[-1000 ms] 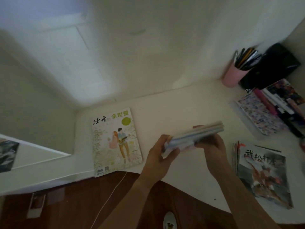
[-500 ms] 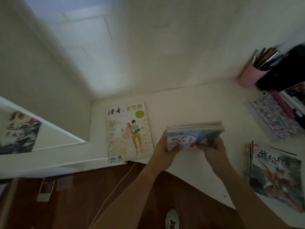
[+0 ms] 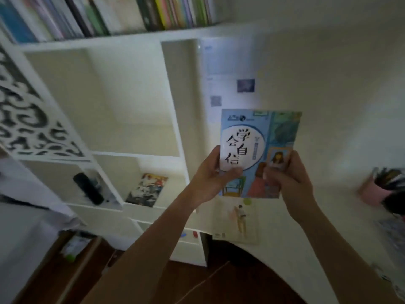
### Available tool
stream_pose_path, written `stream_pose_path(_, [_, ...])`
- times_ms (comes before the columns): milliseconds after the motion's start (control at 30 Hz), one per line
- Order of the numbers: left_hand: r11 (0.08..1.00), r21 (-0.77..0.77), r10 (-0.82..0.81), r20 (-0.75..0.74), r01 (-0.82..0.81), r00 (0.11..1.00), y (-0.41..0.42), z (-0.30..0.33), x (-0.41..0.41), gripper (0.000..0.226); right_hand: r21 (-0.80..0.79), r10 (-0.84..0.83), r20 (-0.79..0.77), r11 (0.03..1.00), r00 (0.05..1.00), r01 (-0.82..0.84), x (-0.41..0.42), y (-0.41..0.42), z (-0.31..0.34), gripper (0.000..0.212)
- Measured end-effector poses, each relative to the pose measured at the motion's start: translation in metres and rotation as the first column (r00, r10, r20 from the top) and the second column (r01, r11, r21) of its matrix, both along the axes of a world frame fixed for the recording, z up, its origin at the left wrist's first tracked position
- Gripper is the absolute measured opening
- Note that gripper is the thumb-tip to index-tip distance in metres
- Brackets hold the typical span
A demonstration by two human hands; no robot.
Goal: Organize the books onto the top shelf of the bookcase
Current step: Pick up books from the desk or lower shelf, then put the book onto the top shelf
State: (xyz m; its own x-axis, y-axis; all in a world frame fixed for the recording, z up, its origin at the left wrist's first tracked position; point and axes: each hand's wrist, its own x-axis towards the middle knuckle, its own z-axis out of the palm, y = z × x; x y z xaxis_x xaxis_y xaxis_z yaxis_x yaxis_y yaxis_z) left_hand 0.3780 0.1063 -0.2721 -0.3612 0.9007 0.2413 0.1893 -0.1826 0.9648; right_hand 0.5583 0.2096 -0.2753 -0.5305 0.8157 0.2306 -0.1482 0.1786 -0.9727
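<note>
At upper left, we see the white bookcase (image 3: 131, 38) with its top shelf full of upright books (image 3: 109, 14). We hold the blue book (image 3: 259, 153) upright in midair over the worktop (image 3: 328, 216), left hand (image 3: 210, 176) and right hand (image 3: 287, 178) gripping its lower edges.

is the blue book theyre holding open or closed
Closed. The blue book is held upright with its whole front cover facing the camera, no pages spread, the left hand and right hand gripping its lower edges.
</note>
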Motion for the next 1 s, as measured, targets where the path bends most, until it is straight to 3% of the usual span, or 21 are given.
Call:
stream_pose_path(133, [0.976,0.205,0.09,-0.049,-0.078,0.995,-0.033,0.076,0.007,0.041,0.066,0.032,-0.102,0.997,0.994,-0.025,-0.02,-0.018,0.072,0.035])
stream_pose_path(200, [0.946,0.305,0.144,-0.079,-0.113,0.986,-0.04,0.098,0.01,0.037,0.063,0.054,-0.141,0.997,0.989,-0.045,-0.028,-0.021,0.096,0.024])
stream_pose_path(333, [0.871,0.463,0.266,-0.161,-0.165,0.95,-0.04,0.145,0.012,0.028,0.125,0.079,-0.227,0.991,0.971,-0.052,-0.036,-0.025,0.15,0.031])
stream_pose_path(400, [0.827,0.517,0.341,-0.147,-0.222,0.929,-0.031,0.171,0.017,0.025,0.258,-0.022,-0.215,0.963,0.976,0.078,-0.041,-0.022,0.174,0.032])
stream_pose_path(467, [0.758,0.588,0.442,-0.147,-0.281,0.885,-0.015,0.199,0.02,0.023,0.417,-0.247,-0.194,0.855,0.949,0.308,-0.045,-0.017,0.201,0.054])
stream_pose_path(533, [0.674,0.668,0.544,-0.16,-0.315,0.824,0.007,0.228,0.02,0.022,0.491,-0.352,-0.247,0.758,0.903,0.43,-0.045,-0.014,0.234,0.058])
stream_pose_path(600, [0.583,0.737,0.634,-0.15,-0.341,0.759,0.033,0.258,0.015,0.022,0.492,-0.266,-0.246,0.794,0.932,0.357,-0.05,-0.019,0.268,0.05])
stream_pose_path(733, [0.526,0.728,0.768,-0.185,-0.439,0.613,0.085,0.299,-0.004,0.029,0.421,-0.078,-0.01,0.904,0.997,0.075,-0.087,0.004,0.315,0.055])
stream_pose_path(900, [0.552,0.668,0.807,-0.279,-0.498,0.521,0.126,0.284,-0.037,0.028,0.273,0.037,0.119,0.96,0.992,-0.068,-0.128,0.046,0.329,0.051])
stream_pose_path(1000, [0.613,0.676,0.79,-0.523,-0.408,0.321,0.138,0.252,-0.059,0.045,0.229,0.087,0.187,0.965,0.979,-0.129,-0.143,0.059,0.322,0.041])
